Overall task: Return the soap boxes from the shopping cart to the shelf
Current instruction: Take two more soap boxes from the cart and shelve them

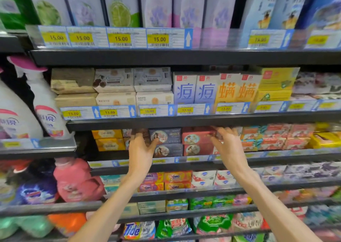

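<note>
Both my hands reach into the third shelf (193, 165), where soap boxes stand in stacked pairs. My left hand (140, 153) is curled around a dark brown soap box (142, 131), and its thumb rests against the upper blue-grey soap box (170, 135). To the right, my right hand (227, 147) grips the right end of the upper red soap box (196, 137), fingers over its top edge. A second red box (198, 149) lies under it. The shopping cart is out of view.
Yellow soap boxes (108, 140) sit left of my left hand, orange-and-teal packs (267, 136) right of my right hand. The shelf board above (184, 123) hangs close over my fingers. Spray bottles (46, 101) stand at the left, detergent bags on the lower shelves.
</note>
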Motion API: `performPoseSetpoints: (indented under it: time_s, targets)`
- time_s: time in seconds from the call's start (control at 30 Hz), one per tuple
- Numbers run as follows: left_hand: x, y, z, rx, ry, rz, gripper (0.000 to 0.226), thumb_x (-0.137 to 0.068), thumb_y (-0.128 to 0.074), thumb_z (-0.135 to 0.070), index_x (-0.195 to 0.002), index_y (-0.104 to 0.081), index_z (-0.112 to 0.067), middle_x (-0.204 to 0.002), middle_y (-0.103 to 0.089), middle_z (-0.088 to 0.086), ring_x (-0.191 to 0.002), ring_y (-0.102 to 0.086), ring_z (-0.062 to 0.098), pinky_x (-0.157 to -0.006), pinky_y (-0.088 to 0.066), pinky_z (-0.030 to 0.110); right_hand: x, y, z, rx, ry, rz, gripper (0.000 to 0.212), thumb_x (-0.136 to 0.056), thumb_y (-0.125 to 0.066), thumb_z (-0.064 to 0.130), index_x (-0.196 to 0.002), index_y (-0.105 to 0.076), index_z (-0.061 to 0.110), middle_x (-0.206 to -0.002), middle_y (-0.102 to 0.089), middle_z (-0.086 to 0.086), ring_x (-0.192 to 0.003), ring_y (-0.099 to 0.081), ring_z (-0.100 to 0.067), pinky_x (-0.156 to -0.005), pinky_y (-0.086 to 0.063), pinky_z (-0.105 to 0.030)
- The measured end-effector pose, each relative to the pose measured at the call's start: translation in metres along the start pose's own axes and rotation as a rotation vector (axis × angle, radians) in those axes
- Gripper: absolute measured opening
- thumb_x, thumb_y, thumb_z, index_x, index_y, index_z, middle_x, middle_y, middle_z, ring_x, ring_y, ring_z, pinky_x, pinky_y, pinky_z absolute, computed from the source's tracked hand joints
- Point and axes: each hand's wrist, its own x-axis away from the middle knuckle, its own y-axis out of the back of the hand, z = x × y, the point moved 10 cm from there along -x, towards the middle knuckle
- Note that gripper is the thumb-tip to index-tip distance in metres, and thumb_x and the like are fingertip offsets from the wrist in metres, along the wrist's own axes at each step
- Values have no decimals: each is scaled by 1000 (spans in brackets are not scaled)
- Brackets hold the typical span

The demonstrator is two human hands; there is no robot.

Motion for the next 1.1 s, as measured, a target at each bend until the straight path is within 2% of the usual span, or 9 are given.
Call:
performPoseSetpoints:
  time_s: [0.1, 0.17, 0.27, 0.47, 0.57, 0.7, 0.9, 1.1]
  targets:
    - [1, -1, -3, -2, -26, -26, 35, -89, -74, -39, -111, -59, -16, -106, -67, 4, -99, -64, 23, -86, -57, 43, -1, -7, -6, 83, -25, -1, 23, -87, -74, 12, -108, -71, 3, -99, -68, -13, -108, -52, -39, -88, -45, -42]
    - [2, 0, -4, 11, -39, -45, 34, -90, -74, -36, -112, -60, -15, -108, -67, 6, -102, -63, 22, -89, -55, 43, 1, -11, -5, 87, -22, -9, 27, -88, -73, 12, -114, -70, 4, -105, -67, -14, -110, -52, -40, -91, -49, -45]
    - [3, -4, -2, 53, -45, -44, 29, -90, -73, -33, -111, -60, -17, -98, -67, 2, -92, -64, 15, -85, -56, 40, 3, -13, -2, 100, -7, -39, 31, -87, -74, 10, -117, -69, 4, -110, -65, -13, -113, -52, -38, -92, -49, -45]
    - [9, -3, -8, 110, -75, -101, 31, -91, -73, -25, -117, -59, -19, -107, -61, -3, -95, -65, 16, -87, -58, 42, 7, -14, 11, 186, 89, -75, 45, -85, -79, 21, -126, -65, 11, -121, -63, -10, -120, -47, -37, -91, -50, -46]
    - [9, -5, -10, 102, -86, -93, 27, -91, -72, -28, -114, -58, -22, -101, -62, -3, -89, -65, 18, -83, -58, 45, 7, -14, 11, 206, 79, -97, 44, -85, -77, 18, -126, -65, 10, -122, -67, -9, -120, -47, -38, -93, -50, -47]
    - [9, -4, -11, 80, -80, -103, 26, -91, -73, -25, -112, -61, -16, -100, -59, -4, -91, -65, 19, -85, -57, 45, 7, -12, 12, 245, 88, -136, 36, -87, -73, 24, -119, -69, 7, -115, -70, -10, -113, -48, -36, -91, -51, -45]
    - [7, -12, -7, 62, -55, -89, 28, -91, -73, -27, -114, -60, -17, -108, -61, 2, -92, -65, 18, -85, -58, 44, 8, -10, 6, 243, 70, -142, 41, -86, -75, 23, -123, -67, 7, -120, -68, -12, -116, -48, -37, -95, -49, -45]
    - [4, -13, -3, 22, -44, -40, 33, -91, -72, -32, -117, -59, -17, -111, -63, 4, -95, -66, 17, -88, -58, 43, 9, -12, 4, 252, 84, -112, 40, -85, -78, 21, -121, -67, 7, -118, -67, -11, -114, -49, -36, -90, -52, -45]
